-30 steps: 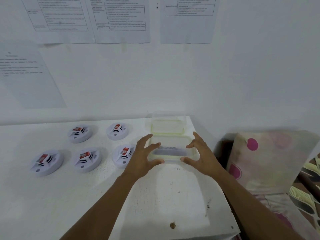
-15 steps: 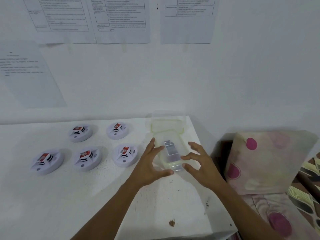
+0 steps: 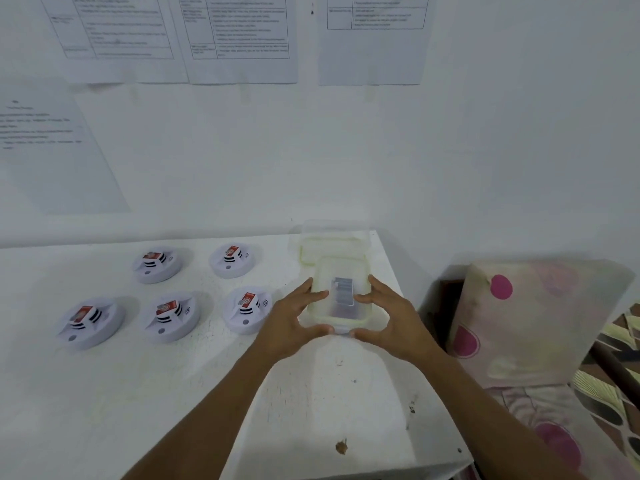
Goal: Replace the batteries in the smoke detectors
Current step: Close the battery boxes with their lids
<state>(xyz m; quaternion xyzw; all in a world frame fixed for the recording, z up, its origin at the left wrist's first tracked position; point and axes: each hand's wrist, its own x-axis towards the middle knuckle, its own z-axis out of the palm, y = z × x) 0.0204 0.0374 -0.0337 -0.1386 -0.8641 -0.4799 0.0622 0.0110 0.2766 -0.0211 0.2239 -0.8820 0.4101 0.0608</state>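
Several white round smoke detectors lie on the white table, each with a red-labelled battery showing on top; the nearest one is just left of my hands. A clear plastic container with a pale green rim sits tilted near the table's right edge, with something grey inside. My left hand grips its left side, thumb at the near edge. My right hand grips its right side. A second similar container stands behind it against the wall.
Printed sheets hang on the white wall. The table's right edge and front corner are close to my right arm. Past the edge lies a pillow with pink dots on patterned bedding. A brown stain marks the table front.
The container has been turned from crosswise to lengthwise and tipped up between my hands. Both hands closed in on its sides.
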